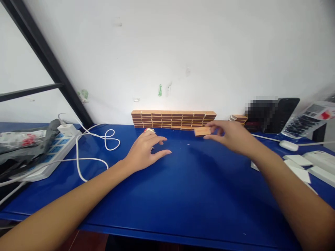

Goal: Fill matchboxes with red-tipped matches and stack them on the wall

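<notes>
My right hand pinches a small light-brown matchbox between thumb and fingers, just in front of the right end of a long stack. That stack of matchboxes stands in several even layers against the wall, striking sides facing me. Over the blue table, my left hand is open, thumb and fingers apart with nothing between them. Some loose matches with red heads show just behind its knuckles; the hand partly hides them.
More matchboxes sit at the back right beside a black device. White flat pieces and a plastic-wrapped pack lie right on the blue table. To the left are a power strip, white cables and bags.
</notes>
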The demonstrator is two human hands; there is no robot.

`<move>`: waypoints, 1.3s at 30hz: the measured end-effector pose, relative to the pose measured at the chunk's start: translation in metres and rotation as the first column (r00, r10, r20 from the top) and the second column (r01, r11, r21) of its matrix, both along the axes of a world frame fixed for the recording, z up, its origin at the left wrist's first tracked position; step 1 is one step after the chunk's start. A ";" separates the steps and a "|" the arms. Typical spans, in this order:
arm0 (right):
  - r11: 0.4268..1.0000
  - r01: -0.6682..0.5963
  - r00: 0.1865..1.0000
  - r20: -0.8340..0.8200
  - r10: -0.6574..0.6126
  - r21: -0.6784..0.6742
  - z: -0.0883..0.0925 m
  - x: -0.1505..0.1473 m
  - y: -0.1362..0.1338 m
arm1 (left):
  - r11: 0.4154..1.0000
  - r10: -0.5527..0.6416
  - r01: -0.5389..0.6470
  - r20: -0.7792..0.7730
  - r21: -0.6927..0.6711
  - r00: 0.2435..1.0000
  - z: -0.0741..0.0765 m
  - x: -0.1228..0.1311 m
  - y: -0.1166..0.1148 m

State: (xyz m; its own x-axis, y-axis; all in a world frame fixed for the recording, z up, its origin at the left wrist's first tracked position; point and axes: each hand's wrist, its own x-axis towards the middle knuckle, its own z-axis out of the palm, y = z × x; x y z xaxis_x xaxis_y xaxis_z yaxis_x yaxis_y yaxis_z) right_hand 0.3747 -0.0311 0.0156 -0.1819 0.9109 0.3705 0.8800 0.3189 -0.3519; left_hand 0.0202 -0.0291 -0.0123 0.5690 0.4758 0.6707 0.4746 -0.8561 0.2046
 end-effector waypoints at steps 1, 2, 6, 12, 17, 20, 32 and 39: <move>0.997 0.083 0.996 0.036 -0.083 -0.004 -0.001 0.019 0.007 | 1.000 -0.004 0.004 -0.002 0.001 1.000 0.000 0.000 0.000; 0.986 0.162 0.985 0.067 -0.160 -0.026 -0.003 0.037 0.013 | 1.000 -0.010 0.010 -0.006 0.001 1.000 0.000 0.001 -0.001; 0.931 0.333 0.939 0.141 -0.313 -0.152 -0.020 0.076 0.031 | 0.999 -0.036 0.036 -0.026 0.015 0.999 -0.002 0.002 -0.001; 0.906 0.416 0.895 0.215 -0.392 -0.079 -0.043 0.070 0.045 | 0.999 -0.041 0.041 -0.028 -0.005 0.999 -0.003 -0.001 0.002; 0.893 0.449 0.880 0.186 -0.438 -0.019 -0.049 0.062 0.050 | 0.999 -0.051 0.051 -0.041 -0.014 0.998 -0.002 -0.001 0.002; 0.887 0.461 0.872 0.181 -0.454 0.005 -0.050 0.059 0.049 | 0.999 -0.045 0.045 -0.042 -0.014 0.998 -0.001 -0.001 0.003; 0.891 0.387 0.913 0.231 -0.335 -0.237 0.005 0.088 0.010 | 0.998 -0.054 0.055 -0.060 0.021 0.997 0.001 -0.003 0.006; 0.680 0.400 0.915 0.230 -0.330 -0.615 0.001 0.121 -0.025 | 0.995 -0.081 0.085 -0.080 0.044 0.994 0.003 -0.003 0.004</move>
